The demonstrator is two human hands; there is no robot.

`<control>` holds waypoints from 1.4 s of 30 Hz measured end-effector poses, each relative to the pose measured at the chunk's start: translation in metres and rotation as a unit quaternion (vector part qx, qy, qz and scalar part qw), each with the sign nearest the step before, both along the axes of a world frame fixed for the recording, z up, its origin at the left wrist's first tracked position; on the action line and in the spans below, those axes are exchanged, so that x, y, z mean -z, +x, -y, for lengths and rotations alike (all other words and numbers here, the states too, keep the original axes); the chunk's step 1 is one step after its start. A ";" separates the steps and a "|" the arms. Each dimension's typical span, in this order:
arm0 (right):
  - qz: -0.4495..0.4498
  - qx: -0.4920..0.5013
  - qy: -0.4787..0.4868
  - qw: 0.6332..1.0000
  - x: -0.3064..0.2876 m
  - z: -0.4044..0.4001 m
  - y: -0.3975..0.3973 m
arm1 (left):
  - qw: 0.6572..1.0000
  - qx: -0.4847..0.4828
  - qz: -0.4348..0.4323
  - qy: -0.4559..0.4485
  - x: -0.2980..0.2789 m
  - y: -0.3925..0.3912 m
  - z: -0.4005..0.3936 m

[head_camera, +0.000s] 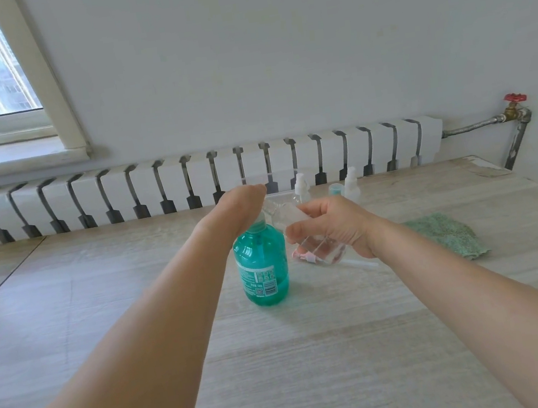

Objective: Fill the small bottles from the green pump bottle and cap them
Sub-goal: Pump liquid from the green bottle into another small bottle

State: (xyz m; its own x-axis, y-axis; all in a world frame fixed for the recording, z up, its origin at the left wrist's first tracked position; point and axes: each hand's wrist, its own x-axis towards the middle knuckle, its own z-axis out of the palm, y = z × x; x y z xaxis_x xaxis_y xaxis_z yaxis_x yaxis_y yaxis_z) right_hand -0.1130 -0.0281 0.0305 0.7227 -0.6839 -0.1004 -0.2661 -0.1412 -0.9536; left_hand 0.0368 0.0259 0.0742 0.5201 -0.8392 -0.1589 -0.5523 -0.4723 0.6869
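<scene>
On the table, left hand (240, 204) presses the green pump bottle (262, 267) – fingers hidden, cannot tell; right hand (333, 226) grasps a small bottle (315, 249) – filling step, next keep its mouth under the spout.

A pale wood-grain counter (316, 352) carries a green pump bottle (262, 267) standing upright near its middle. To the right lies a green cloth (448, 235), and a loose white pump cap with its tube (355, 262) lies just right of the bottle. At the far edge stand two small bottles (301, 188) (351, 183) with a small teal cap (335, 190) between them.
</scene>
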 end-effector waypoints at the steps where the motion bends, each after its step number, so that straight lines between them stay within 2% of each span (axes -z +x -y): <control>1: 0.000 0.001 0.001 1.000 0.000 -0.001 0.000 | 1.000 0.006 0.007 0.010 0.000 0.000 0.002; 5: 0.007 -0.006 0.007 1.000 0.001 -0.003 -0.001 | 0.999 0.007 0.034 0.016 0.003 0.003 0.004; 11: 0.010 0.006 0.003 1.000 0.000 -0.006 -0.002 | 0.999 0.003 0.033 -0.006 0.002 0.002 0.001; 14: 0.012 0.017 0.002 1.000 -0.003 -0.006 -0.003 | 1.000 -0.026 -0.011 -0.014 0.000 0.005 0.003; 17: 0.020 0.027 -0.003 0.999 -0.004 -0.004 -0.004 | 0.999 -0.021 0.011 -0.027 -0.003 0.007 0.005; 22: 0.022 0.025 -0.012 0.999 -0.008 -0.006 -0.002 | 0.999 0.020 0.039 -0.014 -0.008 0.007 0.004; 33: 0.015 0.010 -0.008 1.000 -0.005 -0.005 0.000 | 0.998 0.033 0.043 -0.018 -0.003 0.008 0.002; 42: 0.009 0.011 0.009 1.000 0.001 -0.001 0.001 | 1.000 0.007 0.022 -0.004 0.011 0.009 0.010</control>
